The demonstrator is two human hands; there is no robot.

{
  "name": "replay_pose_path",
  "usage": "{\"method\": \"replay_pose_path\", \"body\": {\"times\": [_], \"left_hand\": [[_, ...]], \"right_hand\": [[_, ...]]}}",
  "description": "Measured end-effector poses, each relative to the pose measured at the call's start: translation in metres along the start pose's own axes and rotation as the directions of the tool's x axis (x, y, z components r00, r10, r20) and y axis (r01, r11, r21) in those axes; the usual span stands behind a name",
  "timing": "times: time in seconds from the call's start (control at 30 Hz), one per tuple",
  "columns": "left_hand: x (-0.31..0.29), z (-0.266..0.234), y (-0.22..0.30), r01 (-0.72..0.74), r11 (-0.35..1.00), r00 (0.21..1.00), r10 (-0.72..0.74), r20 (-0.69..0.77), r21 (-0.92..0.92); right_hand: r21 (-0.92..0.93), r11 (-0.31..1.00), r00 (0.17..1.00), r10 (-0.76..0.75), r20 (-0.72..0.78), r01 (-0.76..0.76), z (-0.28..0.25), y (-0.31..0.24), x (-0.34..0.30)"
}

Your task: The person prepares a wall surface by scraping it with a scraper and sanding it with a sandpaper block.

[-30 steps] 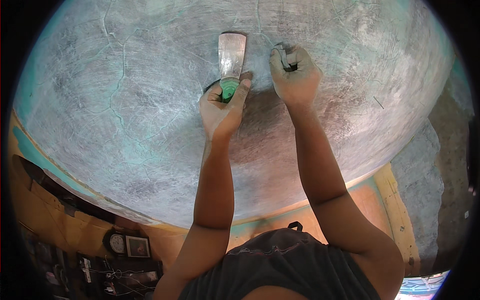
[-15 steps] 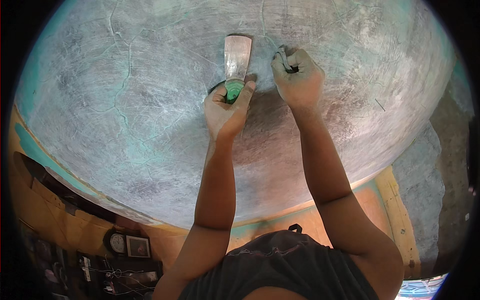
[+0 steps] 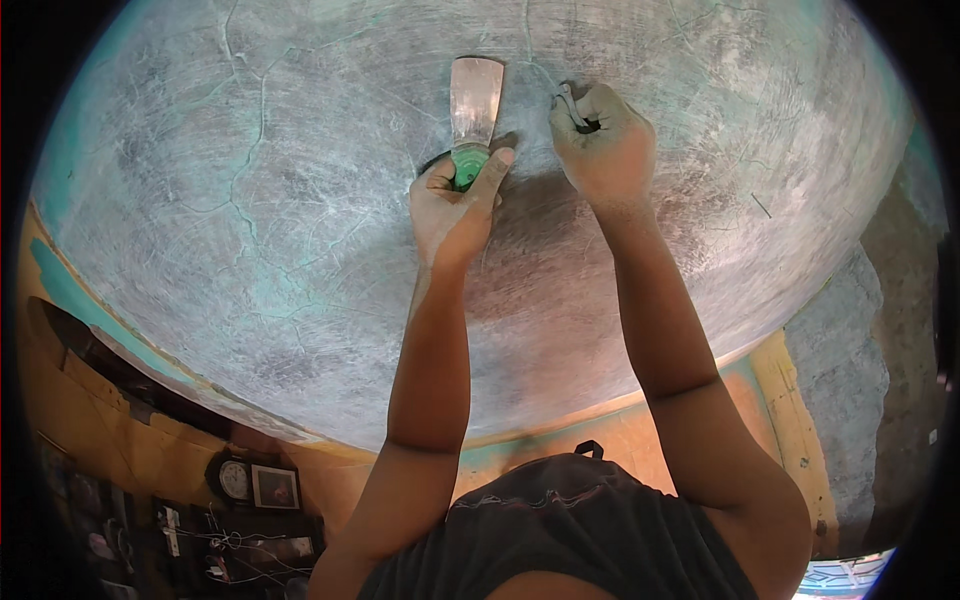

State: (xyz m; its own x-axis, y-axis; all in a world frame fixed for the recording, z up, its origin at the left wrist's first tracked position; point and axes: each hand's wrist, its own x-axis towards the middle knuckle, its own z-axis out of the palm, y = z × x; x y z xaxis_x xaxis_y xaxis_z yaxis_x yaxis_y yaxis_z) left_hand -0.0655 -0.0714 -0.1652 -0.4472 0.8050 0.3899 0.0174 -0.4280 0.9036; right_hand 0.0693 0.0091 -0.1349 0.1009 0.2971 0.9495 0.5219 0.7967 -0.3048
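My left hand [image 3: 452, 205] is closed around the green handle [image 3: 468, 168] of a putty knife, its thumb lying along the handle. The knife's wide metal blade [image 3: 476, 100] points away from me, lying against or close to a scuffed plaster surface [image 3: 340, 160]. To the right, my right hand [image 3: 607, 150] is bent into a fist against the same plaster. A folded grey sheet [image 3: 572, 105], which looks like sandpaper, sticks out between its thumb and fingers; the rest is hidden in the grip. Pale dust coats both hands.
Branching cracks [image 3: 240, 190] and turquoise paint patches cross the plaster. A short dark mark [image 3: 761, 206] lies right of my right arm. At lower left are a round clock [image 3: 235, 480], a framed picture [image 3: 275, 489] and tangled white cables [image 3: 232, 541]. A yellow strip [image 3: 795, 440] borders bare grey wall.
My left hand and the putty knife have shifted slightly farther up the plaster. My right fist has moved a little to the right, still gripping the folded sheet.
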Motion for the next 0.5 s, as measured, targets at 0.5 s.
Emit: {"method": "replay_pose_path", "body": {"times": [0.5], "left_hand": [[-0.003,-0.001,0.004,-0.016,0.999,1.0,0.017,-0.023,0.042]], "right_hand": [[0.046,0.994,0.996,-0.094,-0.002,0.094,-0.003,-0.008,0.009]]}}
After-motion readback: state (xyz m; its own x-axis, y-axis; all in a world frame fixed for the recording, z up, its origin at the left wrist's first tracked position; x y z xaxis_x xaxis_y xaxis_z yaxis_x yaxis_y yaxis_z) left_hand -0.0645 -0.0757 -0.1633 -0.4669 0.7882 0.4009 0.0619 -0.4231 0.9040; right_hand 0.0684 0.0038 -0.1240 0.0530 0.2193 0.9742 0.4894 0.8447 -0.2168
